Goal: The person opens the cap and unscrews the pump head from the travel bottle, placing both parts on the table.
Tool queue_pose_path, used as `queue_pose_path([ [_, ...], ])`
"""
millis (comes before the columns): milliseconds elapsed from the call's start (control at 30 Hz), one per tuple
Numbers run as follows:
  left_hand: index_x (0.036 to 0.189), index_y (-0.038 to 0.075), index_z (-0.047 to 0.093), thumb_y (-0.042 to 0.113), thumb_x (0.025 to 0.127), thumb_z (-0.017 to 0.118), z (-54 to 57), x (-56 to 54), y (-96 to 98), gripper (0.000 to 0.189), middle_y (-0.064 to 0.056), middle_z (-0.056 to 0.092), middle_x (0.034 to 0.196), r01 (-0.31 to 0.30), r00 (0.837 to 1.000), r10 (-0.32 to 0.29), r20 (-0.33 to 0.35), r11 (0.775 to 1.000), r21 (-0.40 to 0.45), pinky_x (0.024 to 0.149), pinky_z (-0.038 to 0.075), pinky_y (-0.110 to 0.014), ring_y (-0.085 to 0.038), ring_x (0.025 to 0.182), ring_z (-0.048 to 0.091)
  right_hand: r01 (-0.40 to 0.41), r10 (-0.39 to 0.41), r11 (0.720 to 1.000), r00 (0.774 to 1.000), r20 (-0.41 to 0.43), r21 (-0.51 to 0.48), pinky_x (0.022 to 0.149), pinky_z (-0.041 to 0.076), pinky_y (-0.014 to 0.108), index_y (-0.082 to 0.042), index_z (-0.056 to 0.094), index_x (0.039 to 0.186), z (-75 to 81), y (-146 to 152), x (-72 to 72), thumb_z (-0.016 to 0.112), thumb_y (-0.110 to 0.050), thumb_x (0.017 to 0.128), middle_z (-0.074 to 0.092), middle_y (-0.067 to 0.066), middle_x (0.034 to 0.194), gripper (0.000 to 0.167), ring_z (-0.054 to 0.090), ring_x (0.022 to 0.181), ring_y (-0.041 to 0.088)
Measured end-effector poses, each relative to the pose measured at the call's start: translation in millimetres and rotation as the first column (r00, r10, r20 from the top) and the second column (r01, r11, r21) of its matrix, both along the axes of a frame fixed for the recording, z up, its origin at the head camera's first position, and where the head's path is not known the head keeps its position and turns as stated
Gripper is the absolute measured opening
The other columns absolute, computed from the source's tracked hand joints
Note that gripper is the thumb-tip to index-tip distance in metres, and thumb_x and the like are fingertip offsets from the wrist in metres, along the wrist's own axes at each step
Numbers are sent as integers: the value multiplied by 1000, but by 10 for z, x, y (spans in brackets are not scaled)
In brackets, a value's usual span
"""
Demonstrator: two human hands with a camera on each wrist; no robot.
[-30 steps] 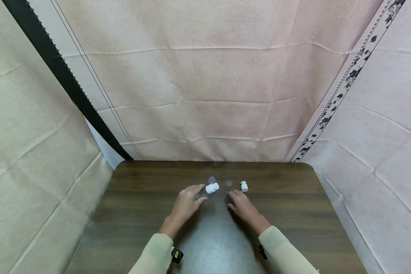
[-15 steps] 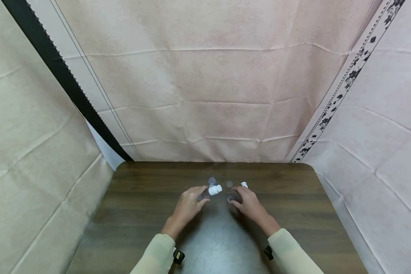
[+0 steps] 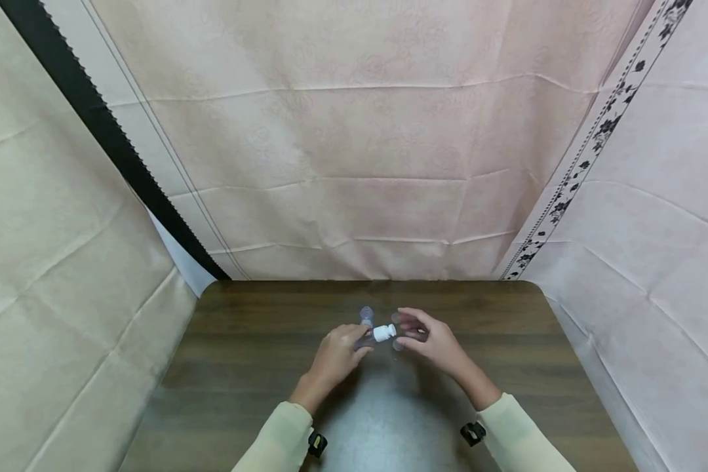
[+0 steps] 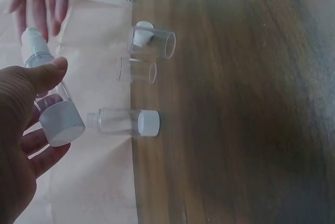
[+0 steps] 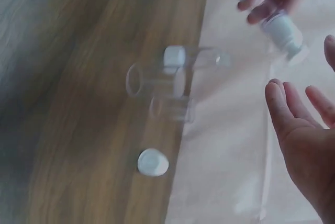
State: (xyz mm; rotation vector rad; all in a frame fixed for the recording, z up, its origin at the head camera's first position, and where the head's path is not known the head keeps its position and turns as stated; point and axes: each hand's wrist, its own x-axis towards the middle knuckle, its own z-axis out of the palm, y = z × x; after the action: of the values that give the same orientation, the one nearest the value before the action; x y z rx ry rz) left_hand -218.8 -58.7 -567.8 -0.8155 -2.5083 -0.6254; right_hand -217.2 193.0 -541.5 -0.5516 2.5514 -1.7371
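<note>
My left hand (image 3: pixel 337 357) grips a small clear pump bottle (image 4: pixel 63 90) with a white base, thumb on one side and fingers on the other. The bottle is tilted, its white pump top (image 3: pixel 385 333) pointing toward my right hand (image 3: pixel 439 342). That right hand has its fingers spread and bent around the space in front of the pump top, with a gap visible in the right wrist view. Below the hands, two clear cylindrical caps, a wider cap (image 4: pixel 162 44) and a narrower cap (image 4: pixel 138 70), stand on the table.
A second clear bottle (image 4: pixel 118 122) with a white base stands near the caps, without a pump top. A loose white pump piece (image 5: pixel 153 162) lies to the right of the caps. The brown wooden table (image 3: pixel 242 367) ends at a pale cloth backdrop (image 3: pixel 354 196).
My right hand has come away from a clear cap, leaving it on the table, and risen with fingers spread toward the bottle. My left hand has carried the bottle to the right.
</note>
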Motion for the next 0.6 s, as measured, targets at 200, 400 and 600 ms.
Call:
queue_pose_path([
  [200, 116, 9, 76, 23, 76, 94, -22, 36, 73, 46, -5, 78, 103, -3, 998, -2, -71, 998, -63, 77, 59, -38, -22, 88, 72, 27, -28, 998, 999, 33, 49, 98, 57, 36, -11, 64, 136, 107, -100, 60, 74, -20, 97, 69, 13, 131, 42, 69, 117, 28],
  [400, 115, 9, 75, 27, 80, 91, 2, 66, 132, 43, -4, 78, 105, 5, 991, -17, -130, 995, -96, 75, 59, -36, -20, 88, 73, 108, -114, 977, 993, 23, 184, 89, 60, 35, -14, 73, 122, 72, -197, 47, 73, -17, 98, 74, 8, 121, 25, 72, 108, 22],
  [600, 117, 8, 74, 31, 84, 88, 23, 72, 198, 42, -4, 78, 107, -4, 991, -14, -136, 992, -125, 75, 59, -35, -19, 89, 73, 131, -139, 963, 990, 16, 235, 77, 57, 28, -15, 77, 112, 76, -234, 67, 75, -19, 96, 76, 1, 110, 16, 69, 93, 14],
])
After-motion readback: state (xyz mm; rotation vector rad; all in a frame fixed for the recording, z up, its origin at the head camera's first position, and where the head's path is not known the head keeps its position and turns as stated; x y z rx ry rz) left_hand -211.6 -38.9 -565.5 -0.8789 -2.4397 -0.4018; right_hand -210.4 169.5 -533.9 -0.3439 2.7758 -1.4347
